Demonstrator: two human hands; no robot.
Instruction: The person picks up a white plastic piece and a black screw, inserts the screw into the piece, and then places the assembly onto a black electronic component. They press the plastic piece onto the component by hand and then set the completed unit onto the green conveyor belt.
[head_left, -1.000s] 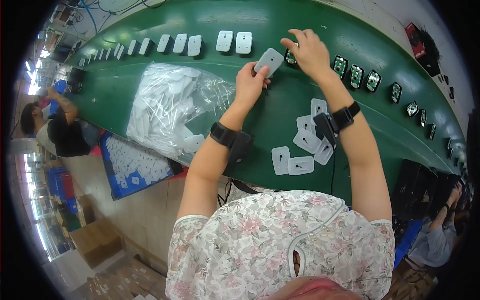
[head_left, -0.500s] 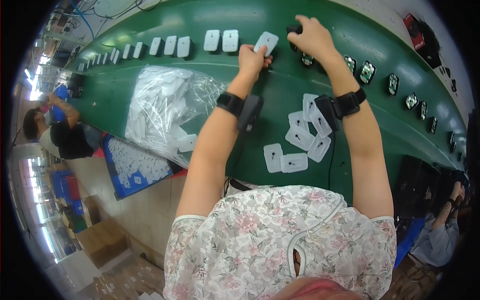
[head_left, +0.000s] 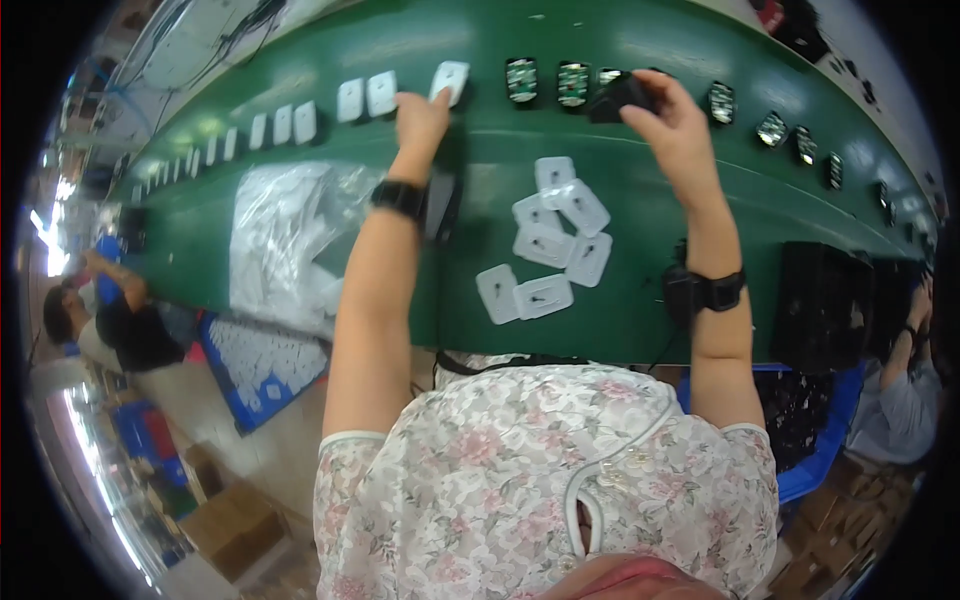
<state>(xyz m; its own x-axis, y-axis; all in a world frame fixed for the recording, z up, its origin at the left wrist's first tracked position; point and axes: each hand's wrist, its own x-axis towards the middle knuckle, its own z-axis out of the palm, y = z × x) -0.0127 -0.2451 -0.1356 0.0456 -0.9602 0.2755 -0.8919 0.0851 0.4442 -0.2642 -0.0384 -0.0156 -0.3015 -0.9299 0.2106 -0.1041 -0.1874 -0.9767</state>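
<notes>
My left hand [head_left: 422, 122] is over the conveyor-like green surface, thumb and fingers apart. Its thumb tip meets the lower edge of a white plastic cover [head_left: 452, 80]. Another white cover [head_left: 382, 93] lies just left of the fingers. In my right hand [head_left: 682, 135] is a black plastic shell [head_left: 622, 98], pinched between thumb and fingers above the row. Beneath and beside it are black cases with green circuit boards, one [head_left: 573, 84] to its left and one [head_left: 722, 102] to its right. The shell partly hides another board.
Several loose white covers [head_left: 545, 245] lie in a heap before me. A clear bag [head_left: 280, 240] of white pieces is at left. A black bin [head_left: 822, 305] stands at right, above a blue crate [head_left: 848, 400]. Other people sit at far left and far right.
The view has turned right, so the table appears shifted left. My right hand has moved right with the black shell, uncovering circuit boards. The left hand's fingers have loosened from the white cover.
</notes>
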